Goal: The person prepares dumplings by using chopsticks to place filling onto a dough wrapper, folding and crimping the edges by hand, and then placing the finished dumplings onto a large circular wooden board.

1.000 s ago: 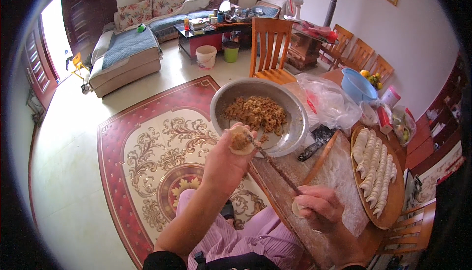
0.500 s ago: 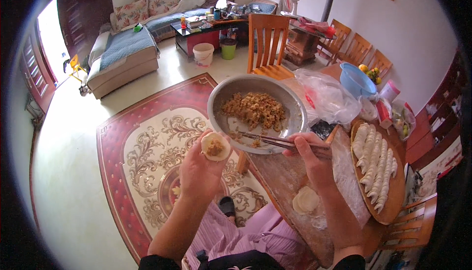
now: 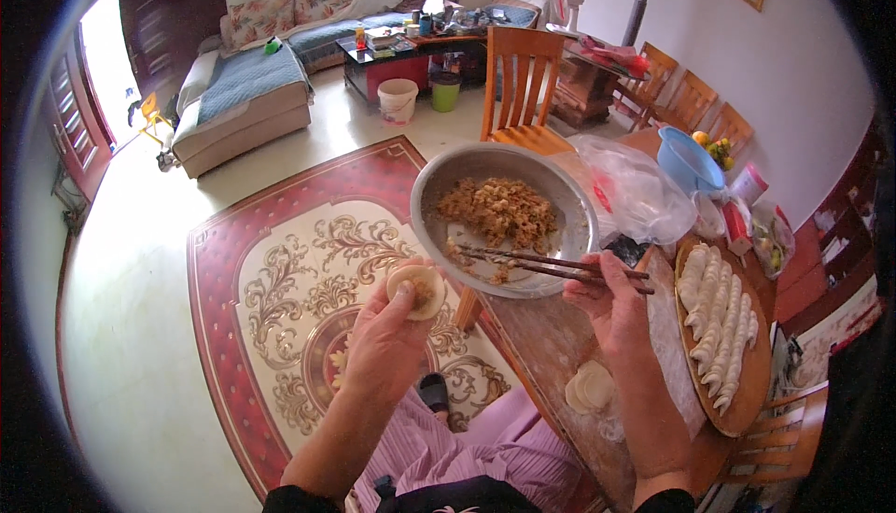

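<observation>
My left hand point(image 3: 381, 340) cups a round dough wrapper point(image 3: 431, 300) with a dab of brown filling on it, and the thumb presses onto the filling. In my right hand point(image 3: 607, 303) is a pair of chopsticks point(image 3: 541, 262), their tips over the inside of a metal bowl point(image 3: 425, 172). Brown minced filling point(image 3: 499, 212) is heaped in that bowl, on the table's left corner. A small stack of wrappers point(image 3: 590, 388) lies on the floured tabletop beside my right forearm.
Rows of shaped dumplings point(image 3: 717, 326) fill a wooden tray point(image 3: 686, 261) at the right. Behind the bowl are a plastic bag point(image 3: 630, 191), a blue basin point(image 3: 689, 160) and a wooden chair point(image 3: 523, 84). A patterned rug point(image 3: 308, 242) covers the floor to the left.
The left thumb has come over onto the filling in the wrapper. My right fingers have opened a little around the chopsticks. The whole view has shifted slightly.
</observation>
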Demonstrator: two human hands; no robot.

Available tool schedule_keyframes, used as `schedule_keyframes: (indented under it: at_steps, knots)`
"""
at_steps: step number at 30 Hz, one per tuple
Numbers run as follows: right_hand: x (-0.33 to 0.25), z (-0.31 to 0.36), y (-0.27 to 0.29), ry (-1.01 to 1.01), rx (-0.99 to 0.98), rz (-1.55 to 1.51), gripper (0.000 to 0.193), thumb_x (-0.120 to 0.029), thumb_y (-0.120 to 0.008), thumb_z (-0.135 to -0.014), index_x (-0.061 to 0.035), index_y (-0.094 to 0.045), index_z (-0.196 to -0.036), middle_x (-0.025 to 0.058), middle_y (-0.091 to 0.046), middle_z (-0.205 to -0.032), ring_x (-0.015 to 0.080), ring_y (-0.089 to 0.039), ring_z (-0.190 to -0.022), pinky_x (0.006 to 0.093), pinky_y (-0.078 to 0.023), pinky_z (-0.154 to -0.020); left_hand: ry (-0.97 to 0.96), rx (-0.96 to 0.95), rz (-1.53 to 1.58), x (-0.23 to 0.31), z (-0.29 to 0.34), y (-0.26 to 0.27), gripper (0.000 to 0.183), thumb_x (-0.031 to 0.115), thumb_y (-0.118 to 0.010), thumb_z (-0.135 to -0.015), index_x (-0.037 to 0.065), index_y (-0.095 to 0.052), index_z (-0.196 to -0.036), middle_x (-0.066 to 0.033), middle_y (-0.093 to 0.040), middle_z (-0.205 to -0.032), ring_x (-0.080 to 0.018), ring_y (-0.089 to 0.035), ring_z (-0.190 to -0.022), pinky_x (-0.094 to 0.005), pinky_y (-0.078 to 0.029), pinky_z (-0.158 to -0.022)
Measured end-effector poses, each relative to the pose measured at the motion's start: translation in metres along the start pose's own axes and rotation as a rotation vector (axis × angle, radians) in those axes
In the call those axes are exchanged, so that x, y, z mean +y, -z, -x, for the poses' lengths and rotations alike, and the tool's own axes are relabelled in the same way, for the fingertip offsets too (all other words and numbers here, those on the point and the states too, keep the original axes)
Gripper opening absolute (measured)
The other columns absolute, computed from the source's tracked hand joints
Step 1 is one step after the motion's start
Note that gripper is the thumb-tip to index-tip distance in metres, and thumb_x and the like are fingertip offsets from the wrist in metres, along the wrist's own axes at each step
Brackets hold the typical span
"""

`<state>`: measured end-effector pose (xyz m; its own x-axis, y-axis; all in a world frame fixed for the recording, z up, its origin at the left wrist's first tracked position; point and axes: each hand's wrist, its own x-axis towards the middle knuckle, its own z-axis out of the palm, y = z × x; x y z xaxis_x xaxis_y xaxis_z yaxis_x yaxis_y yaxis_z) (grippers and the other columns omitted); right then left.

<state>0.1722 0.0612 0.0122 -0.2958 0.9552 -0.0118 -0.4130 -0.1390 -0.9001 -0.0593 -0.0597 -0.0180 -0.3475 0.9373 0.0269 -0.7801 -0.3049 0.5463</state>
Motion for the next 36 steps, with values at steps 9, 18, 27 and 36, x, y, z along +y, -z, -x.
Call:
schedule_keyframes:
  at_steps: [9, 18, 27, 36]
  knots:
    - [-0.002, 0.053, -0.002, 0.388, -0.102, 0.137, 0.024, -0.028, -0.055, -0.093, -0.0048, -0.06, -0.097, 0.0097, -0.064, -0.094, 0.0227, -0.065, -0.071, 0.0319, -0.056, -0.067, 0.0, -0.061, 0.136, -0.016, -0.025, -0.013, 0.038, 0.025, -0.032, -0.101, -0.004, -0.042, -0.123, -0.0196, -0.05, -0.123, -0.0319, -0.047, -0.116, -0.0413, -0.035, -0.105]
    - [-0.012, 0.088, -0.005, 1.029, -0.479, 0.969, 0.025, -0.029, -0.059, -0.09, -0.0046, -0.063, -0.094, 0.0097, -0.061, -0.087, 0.0237, -0.066, -0.076, 0.0316, -0.056, -0.064, 0.089, -0.025, 0.469, -0.022, -0.024, -0.025, 0.049, 0.032, -0.026, -0.101, -0.009, -0.037, -0.126, -0.0241, -0.046, -0.125, -0.0347, -0.043, -0.12, -0.043, -0.03, -0.108]
    - [-0.022, 0.094, 0.004, 0.955, -0.321, 1.021, 0.014, -0.018, -0.059, -0.089, -0.0044, -0.062, -0.092, 0.0104, -0.063, -0.087, 0.0223, -0.063, -0.077, 0.0323, -0.053, -0.066, 0.139, 0.055, 0.292, -0.027, -0.016, -0.031, 0.04, 0.022, -0.037, -0.099, -0.008, -0.04, -0.125, -0.0246, -0.047, -0.126, -0.0366, -0.044, -0.122, -0.0425, -0.038, -0.105]
    - [0.001, -0.023, 0.013, 0.834, -0.156, 1.151, 0.015, -0.014, -0.06, -0.087, -0.0006, -0.063, -0.092, 0.0113, -0.064, -0.086, 0.0287, -0.059, -0.081, 0.0362, -0.046, -0.075, 0.067, -0.185, -0.182, -0.037, 0.006, -0.039, 0.051, -0.001, -0.056, -0.081, -0.003, -0.038, -0.128, -0.0181, -0.048, -0.128, -0.0274, -0.048, -0.121, -0.037, -0.039, -0.103]
